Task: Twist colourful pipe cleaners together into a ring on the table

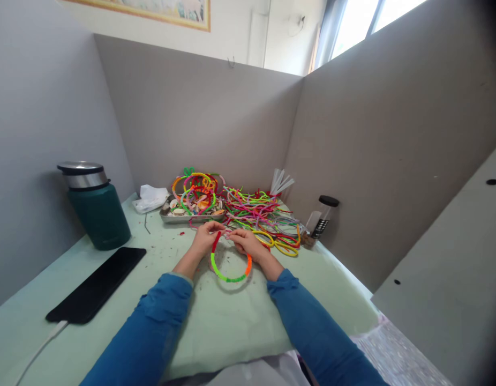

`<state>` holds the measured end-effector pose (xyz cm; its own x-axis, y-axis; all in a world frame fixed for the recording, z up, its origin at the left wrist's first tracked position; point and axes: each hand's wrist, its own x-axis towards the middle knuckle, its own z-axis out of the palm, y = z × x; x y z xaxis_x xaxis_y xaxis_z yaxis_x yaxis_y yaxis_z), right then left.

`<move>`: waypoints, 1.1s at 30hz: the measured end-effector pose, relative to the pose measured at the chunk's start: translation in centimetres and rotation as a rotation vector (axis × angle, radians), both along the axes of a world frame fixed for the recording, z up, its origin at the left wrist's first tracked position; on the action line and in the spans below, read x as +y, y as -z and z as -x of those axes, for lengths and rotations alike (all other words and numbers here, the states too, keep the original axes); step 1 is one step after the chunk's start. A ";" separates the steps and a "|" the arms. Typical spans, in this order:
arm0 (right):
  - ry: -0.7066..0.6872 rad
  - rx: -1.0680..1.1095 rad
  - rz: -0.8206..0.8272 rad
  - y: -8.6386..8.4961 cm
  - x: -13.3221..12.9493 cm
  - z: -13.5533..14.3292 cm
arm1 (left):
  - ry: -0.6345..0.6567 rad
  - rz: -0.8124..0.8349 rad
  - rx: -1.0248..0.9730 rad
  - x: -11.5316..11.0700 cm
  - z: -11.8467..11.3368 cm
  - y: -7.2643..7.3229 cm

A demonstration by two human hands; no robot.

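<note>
A headband wrapped in fuzzy pipe cleaner [219,274] curves below my hands, its sections red, lime, green and orange. My left hand [207,237] pinches it near the red end at the upper left. On the other side, my right hand [245,241] has its fingertips closed at the top of the loop, with a bit of pale pink pipe cleaner between the two hands. The exact grip of the right fingers is too small to make out. Just behind, a metal tray [179,219] holds shells and several colourful wrapped headbands [197,187].
Loose pipe cleaners [256,209] are heaped right of the tray, with white strips [280,182] behind. A black-lidded clear jar [319,222] stands at the right. Left are a green bottle [97,214], a black phone [97,284] on a cable, and tissues [151,197]. Grey partitions enclose the table.
</note>
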<state>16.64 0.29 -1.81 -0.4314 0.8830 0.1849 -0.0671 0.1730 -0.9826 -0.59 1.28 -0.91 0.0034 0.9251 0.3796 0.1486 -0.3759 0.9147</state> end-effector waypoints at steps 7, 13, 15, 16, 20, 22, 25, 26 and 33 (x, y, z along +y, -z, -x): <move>0.025 0.009 0.006 0.0 0.1 0.0 | -0.057 -0.102 0.096 -0.1 0.3 -0.2; 0.055 0.017 -0.008 -0.1 0.2 -0.2 | -0.085 -0.141 0.108 -0.4 0.1 -0.5; 0.075 0.020 -0.007 -0.1 0.4 -0.3 | -0.045 -0.098 0.061 -0.4 -0.1 -0.5; 0.083 0.022 -0.006 -0.1 0.4 -0.4 | -0.014 -0.068 0.026 -0.5 -0.2 -0.5; 0.096 0.025 -0.022 0.1 0.6 -0.5 | 0.090 0.023 -0.089 -0.9 -0.6 -0.8; 0.096 0.025 -0.028 0.1 0.6 -0.6 | 0.124 0.069 -0.094 -1.2 -0.6 -1.2; 0.102 0.025 -0.033 0.2 0.6 -0.6 | 0.123 0.119 -0.088 -1.6 -0.6 -1.6; 0.103 0.025 -0.035 0.2 0.6 -0.6 | 0.116 0.127 -0.086 -1.7 -0.6 -1.7; 0.090 0.033 -0.033 0.0 0.5 -0.6 | 0.172 0.219 -0.049 -1.2 -0.3 -1.1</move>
<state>17.22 0.74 -1.85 -0.3436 0.9112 0.2273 -0.0818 0.2121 -0.9738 -0.24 0.05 0.14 0.1542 0.9726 0.1741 0.0535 -0.1841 0.9814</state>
